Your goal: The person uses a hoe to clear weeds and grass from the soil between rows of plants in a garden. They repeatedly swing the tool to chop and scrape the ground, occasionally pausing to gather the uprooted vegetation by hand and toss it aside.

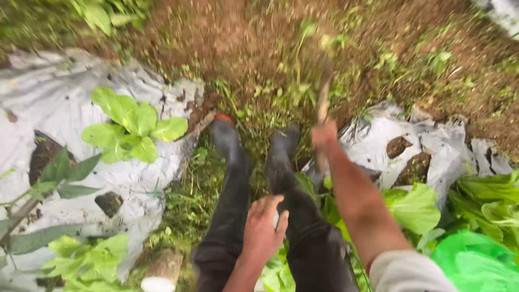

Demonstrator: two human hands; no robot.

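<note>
the right hand (324, 134) is clenched on a blurred wooden-handled tool (323, 103) raised over the weedy furrow (254, 103), just beyond the boots (227, 135). the left hand (264, 230) hangs released, fingers empty, above the legs. a misjudged stroke could catch a boot or slash the grey plastic mulch (59, 108) beside it.

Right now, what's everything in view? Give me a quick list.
leafy plants: several, light green, growing through holes in the sheeting on both sides
plastic sheeting: two stretches, grey-white, left and right of the furrow
soil: brown, bare patch at top
weeds: green, scattered along the furrow
cut log: one, pale, bottom left
bag: one, bright green, bottom right
stick: one, wooden, blurred, gripped by right hand
boots: two, dark, centre
left hand: open, over the thigh
right hand: closed on stick
</note>
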